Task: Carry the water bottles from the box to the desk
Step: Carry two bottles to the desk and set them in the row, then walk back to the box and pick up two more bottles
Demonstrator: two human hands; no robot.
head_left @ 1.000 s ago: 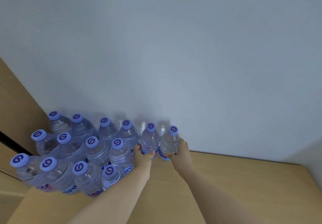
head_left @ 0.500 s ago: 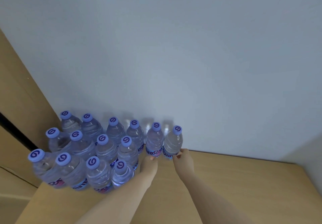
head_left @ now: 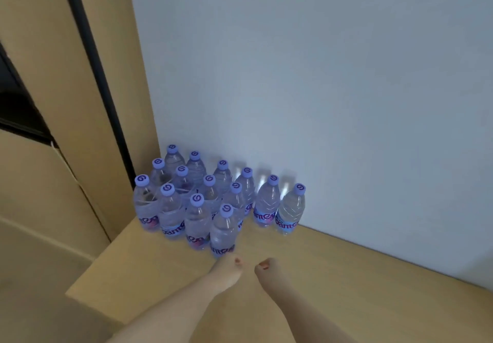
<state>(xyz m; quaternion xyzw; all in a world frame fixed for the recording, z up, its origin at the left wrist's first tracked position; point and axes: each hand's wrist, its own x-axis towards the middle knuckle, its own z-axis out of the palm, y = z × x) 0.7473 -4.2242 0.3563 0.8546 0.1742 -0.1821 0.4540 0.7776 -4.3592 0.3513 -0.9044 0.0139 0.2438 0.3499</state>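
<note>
On the wooden desk [head_left: 333,289], against the pale wall [head_left: 320,76], your water bottles [head_left: 213,204] stand upright in a tight cluster at the back left corner, beside the tan cabinet panel [head_left: 106,89] with its dark vertical strip. Each bottle is clear plastic, filled with water nearly to the neck, closed with a lilac cap bearing a purple swirl, and wrapped low down with a blue and purple label. Two of them, the rightmost bottle [head_left: 290,209] and its neighbour [head_left: 266,201], stand just apart from the main group, close to the wall. The nearest bottle [head_left: 224,230] stands at the front of the cluster.

Your left hand [head_left: 226,270] hangs over the desk just in front of that nearest bottle, very close to its base; you cannot tell whether it touches. Its fingers look loosely curled and hold nothing. Your right hand [head_left: 269,273] sits just beside the left, well short of the two separate bottles, fingers likewise loosely bent and empty. Both forearms reach in from the lower edge.
</note>
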